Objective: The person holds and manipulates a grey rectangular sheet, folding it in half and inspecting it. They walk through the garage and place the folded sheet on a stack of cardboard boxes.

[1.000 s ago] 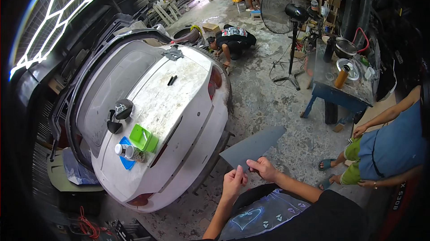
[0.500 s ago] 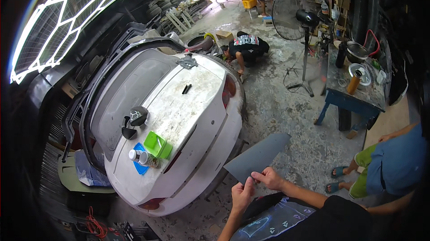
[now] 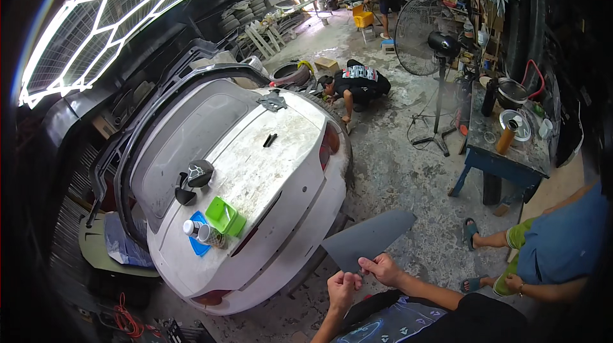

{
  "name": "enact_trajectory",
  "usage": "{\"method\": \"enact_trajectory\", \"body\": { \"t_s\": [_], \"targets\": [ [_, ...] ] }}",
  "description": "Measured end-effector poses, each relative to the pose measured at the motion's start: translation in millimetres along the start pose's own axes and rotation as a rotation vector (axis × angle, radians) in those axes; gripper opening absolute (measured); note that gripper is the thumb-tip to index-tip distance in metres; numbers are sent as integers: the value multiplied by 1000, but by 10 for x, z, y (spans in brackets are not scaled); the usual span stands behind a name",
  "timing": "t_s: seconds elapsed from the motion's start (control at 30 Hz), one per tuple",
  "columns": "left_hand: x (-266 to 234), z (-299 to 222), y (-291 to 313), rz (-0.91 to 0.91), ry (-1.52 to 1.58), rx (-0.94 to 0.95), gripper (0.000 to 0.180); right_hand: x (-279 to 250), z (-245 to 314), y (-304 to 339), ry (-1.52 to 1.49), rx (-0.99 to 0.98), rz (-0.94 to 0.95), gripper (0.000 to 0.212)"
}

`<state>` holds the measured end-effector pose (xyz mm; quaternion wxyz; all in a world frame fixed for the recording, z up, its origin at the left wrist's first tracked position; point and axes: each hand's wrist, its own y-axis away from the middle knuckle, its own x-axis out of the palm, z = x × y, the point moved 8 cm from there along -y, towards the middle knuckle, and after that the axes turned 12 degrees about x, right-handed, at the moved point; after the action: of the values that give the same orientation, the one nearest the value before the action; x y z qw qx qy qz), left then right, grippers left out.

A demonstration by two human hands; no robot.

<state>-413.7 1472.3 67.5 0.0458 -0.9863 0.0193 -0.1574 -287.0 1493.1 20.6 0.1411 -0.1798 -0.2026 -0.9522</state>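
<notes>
A dark grey sheet of sandpaper [image 3: 370, 238] stretches out in front of me, just right of the white car's rear end. My right hand [image 3: 382, 269] pinches its near edge, thumb on top. Close by on the left, my left hand [image 3: 343, 289] is closed at the sheet's near corner, with its fingers curled in. The exact grip of those fingers is partly hidden. The car's trunk lid [image 3: 255, 158] carries a green plastic container [image 3: 225, 216], a blue tray [image 3: 199, 247] with two jars [image 3: 211, 234], and a dark mirror cover [image 3: 200, 173].
A person in a blue top [image 3: 562, 241] stands close on my right. Another person [image 3: 359, 88] crouches by the car's far wheel. A pedestal fan [image 3: 440, 46] and a blue workbench [image 3: 498, 167] stand on the right. Tyres [image 3: 290, 74] lie beyond the car.
My left hand has shifted slightly down and left, its fingers more curled. The sheet remains in my right hand. The person on the right has lowered a hand, and the view has tilted slightly.
</notes>
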Motion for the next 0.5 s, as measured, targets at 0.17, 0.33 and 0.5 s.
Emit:
{"method": "enact_trajectory", "body": {
  "t_s": [0.17, 0.33, 0.5],
  "targets": [
    [118, -109, -70, 59, -105, -21, 36, 124, 155, 47, -126, -14, 44, 37],
    [29, -155, -74, 20, -69, -6, 30, 84, 184, 5, 0, -37, 58, 42],
    [-48, -193, -10, -117, -68, -7, 28, 335, 248, 82, 24, -22, 57, 42]
  ]
}}
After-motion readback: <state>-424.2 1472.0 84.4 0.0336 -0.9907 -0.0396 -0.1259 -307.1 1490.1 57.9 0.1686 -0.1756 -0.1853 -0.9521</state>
